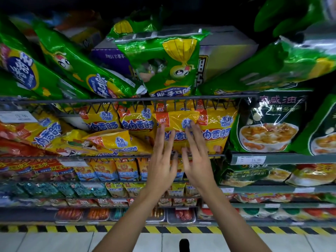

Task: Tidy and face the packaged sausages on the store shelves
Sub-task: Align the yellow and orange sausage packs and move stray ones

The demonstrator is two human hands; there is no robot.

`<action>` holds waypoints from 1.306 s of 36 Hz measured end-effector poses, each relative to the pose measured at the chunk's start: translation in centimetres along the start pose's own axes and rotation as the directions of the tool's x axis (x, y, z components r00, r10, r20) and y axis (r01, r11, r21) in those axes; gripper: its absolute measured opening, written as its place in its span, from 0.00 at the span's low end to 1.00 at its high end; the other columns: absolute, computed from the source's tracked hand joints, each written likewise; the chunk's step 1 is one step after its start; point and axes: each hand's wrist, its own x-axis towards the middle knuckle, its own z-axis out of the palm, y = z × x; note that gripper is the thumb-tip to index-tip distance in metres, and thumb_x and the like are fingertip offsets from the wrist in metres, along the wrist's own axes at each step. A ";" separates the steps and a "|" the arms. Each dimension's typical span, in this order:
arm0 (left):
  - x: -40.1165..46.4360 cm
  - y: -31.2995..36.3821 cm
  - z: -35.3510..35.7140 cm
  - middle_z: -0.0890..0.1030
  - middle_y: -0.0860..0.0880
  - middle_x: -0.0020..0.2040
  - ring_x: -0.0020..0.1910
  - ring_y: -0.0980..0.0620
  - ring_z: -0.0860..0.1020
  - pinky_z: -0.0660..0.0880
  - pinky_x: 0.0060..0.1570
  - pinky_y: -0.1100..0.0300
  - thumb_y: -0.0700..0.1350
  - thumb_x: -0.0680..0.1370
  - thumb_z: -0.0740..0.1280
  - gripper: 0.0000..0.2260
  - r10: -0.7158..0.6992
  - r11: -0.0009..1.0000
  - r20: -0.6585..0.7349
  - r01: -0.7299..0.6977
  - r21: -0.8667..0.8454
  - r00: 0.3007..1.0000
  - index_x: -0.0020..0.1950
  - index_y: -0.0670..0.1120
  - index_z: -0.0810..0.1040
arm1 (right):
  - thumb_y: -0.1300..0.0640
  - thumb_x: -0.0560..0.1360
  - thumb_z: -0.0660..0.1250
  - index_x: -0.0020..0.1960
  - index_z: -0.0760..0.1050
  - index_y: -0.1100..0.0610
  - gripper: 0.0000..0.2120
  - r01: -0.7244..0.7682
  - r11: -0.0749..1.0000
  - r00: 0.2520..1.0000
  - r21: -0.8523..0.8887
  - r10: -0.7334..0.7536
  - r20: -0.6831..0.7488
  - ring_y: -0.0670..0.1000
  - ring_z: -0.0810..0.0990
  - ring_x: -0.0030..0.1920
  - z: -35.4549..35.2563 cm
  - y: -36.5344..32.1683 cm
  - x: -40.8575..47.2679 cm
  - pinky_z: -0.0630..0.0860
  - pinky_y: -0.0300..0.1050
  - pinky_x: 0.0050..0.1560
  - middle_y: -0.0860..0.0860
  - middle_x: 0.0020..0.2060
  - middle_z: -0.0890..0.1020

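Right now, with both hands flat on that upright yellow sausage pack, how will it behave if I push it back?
The yellow sausage pack looks like glossy, crinkled film, so the left hand and right hand may slide on it. Its top edge curls, so it probably flexes rather than moving rigidly. Neighbouring packs already lie toppled, so it may tip.

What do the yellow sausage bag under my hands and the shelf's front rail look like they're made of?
Yellow sausage bag: probably thin glossy plastic film, since it shows wrinkles and bright glare. Front rail: likely metal wire, dark and thin with a zigzag wire pattern beneath it; any coating cannot be told.
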 end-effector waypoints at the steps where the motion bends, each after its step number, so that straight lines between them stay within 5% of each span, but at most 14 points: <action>1: 0.7 -0.3 0.0 0.45 0.44 0.86 0.85 0.42 0.47 0.53 0.81 0.60 0.39 0.84 0.65 0.32 0.010 1.000 0.015 -0.010 0.011 1.000 0.85 0.43 0.54 | 0.66 0.83 0.63 0.83 0.56 0.59 0.31 -0.006 1.000 1.000 -0.016 0.006 0.021 0.56 0.51 0.83 0.0 0.0 0.3 0.52 0.50 0.83 0.53 0.83 0.54; 4: 3.3 -0.8 -0.1 0.43 0.48 0.86 0.84 0.42 0.42 0.50 0.82 0.43 0.41 0.85 0.62 0.32 0.017 1.000 0.058 -0.019 0.022 0.998 0.86 0.47 0.49 | 0.63 0.84 0.63 0.83 0.53 0.60 0.32 -0.016 0.998 0.998 -0.063 0.020 0.064 0.55 0.48 0.84 0.2 -0.1 0.9 0.50 0.50 0.83 0.53 0.84 0.51; 12: 4.5 -1.3 0.0 0.41 0.52 0.86 0.84 0.44 0.38 0.44 0.82 0.45 0.49 0.87 0.59 0.32 -0.014 0.996 0.072 0.007 0.093 0.997 0.86 0.52 0.45 | 0.58 0.83 0.65 0.82 0.54 0.62 0.33 -0.009 0.972 1.000 -0.236 0.015 0.022 0.57 0.50 0.83 0.5 -0.4 0.9 0.55 0.57 0.82 0.56 0.83 0.54; 20: -0.2 -1.7 0.8 0.49 0.45 0.86 0.85 0.41 0.48 0.52 0.82 0.47 0.45 0.86 0.62 0.29 0.025 0.996 -0.013 -0.024 0.086 1.000 0.85 0.47 0.55 | 0.57 0.83 0.64 0.84 0.52 0.58 0.34 -0.014 0.996 0.999 -0.089 0.019 0.049 0.55 0.52 0.83 0.0 1.0 -1.1 0.54 0.51 0.82 0.52 0.84 0.53; 26: -1.6 -0.8 1.7 0.42 0.49 0.86 0.85 0.49 0.46 0.58 0.78 0.47 0.49 0.85 0.64 0.33 -0.149 0.986 0.025 0.151 -0.065 0.988 0.86 0.52 0.50 | 0.54 0.82 0.66 0.84 0.51 0.52 0.36 -0.210 0.975 0.971 0.073 0.199 0.129 0.49 0.53 0.83 -0.5 0.3 -2.6 0.54 0.38 0.80 0.46 0.83 0.53; 30: -1.8 -0.1 1.9 0.42 0.60 0.85 0.83 0.61 0.45 0.51 0.76 0.55 0.61 0.85 0.59 0.33 -0.391 0.889 0.011 0.380 -0.254 0.920 0.85 0.62 0.45 | 0.45 0.82 0.66 0.83 0.54 0.47 0.35 -0.350 0.932 0.934 0.091 0.339 0.117 0.40 0.53 0.81 -1.0 -0.4 -2.5 0.59 0.43 0.78 0.39 0.81 0.57; 35: -1.5 0.0 1.5 0.45 0.65 0.84 0.83 0.62 0.46 0.50 0.76 0.70 0.54 0.84 0.62 0.36 -0.362 0.868 0.109 0.377 -0.324 0.926 0.84 0.64 0.42 | 0.41 0.79 0.69 0.83 0.56 0.47 0.38 -0.439 0.892 0.895 0.111 0.422 0.145 0.34 0.51 0.79 -1.1 -1.4 -2.2 0.58 0.40 0.77 0.37 0.79 0.57; 39: -0.9 0.4 1.1 0.47 0.65 0.84 0.83 0.63 0.47 0.49 0.78 0.67 0.44 0.85 0.64 0.36 -0.386 0.839 0.113 0.399 -0.371 0.916 0.83 0.66 0.46 | 0.48 0.79 0.72 0.81 0.63 0.52 0.34 -0.449 0.886 0.892 0.114 0.438 0.115 0.39 0.57 0.76 -1.2 -1.9 -1.0 0.58 0.39 0.76 0.43 0.77 0.65; 42: -0.4 0.0 0.7 0.48 0.63 0.84 0.83 0.62 0.47 0.49 0.78 0.69 0.40 0.84 0.64 0.35 -0.352 0.855 0.107 0.366 -0.367 0.930 0.85 0.58 0.49 | 0.50 0.79 0.72 0.81 0.63 0.51 0.33 -0.430 0.895 0.901 0.122 0.415 0.128 0.42 0.58 0.77 -1.2 -2.1 -0.6 0.54 0.35 0.74 0.43 0.77 0.66; 47: -1.3 -1.1 0.2 0.45 0.65 0.84 0.83 0.63 0.45 0.46 0.75 0.75 0.36 0.83 0.66 0.40 -0.293 0.898 0.176 0.334 -0.286 0.940 0.85 0.58 0.45 | 0.55 0.79 0.72 0.81 0.61 0.51 0.34 -0.412 0.902 0.906 0.132 0.390 0.164 0.46 0.61 0.78 -1.2 -1.2 -1.0 0.63 0.48 0.78 0.44 0.76 0.64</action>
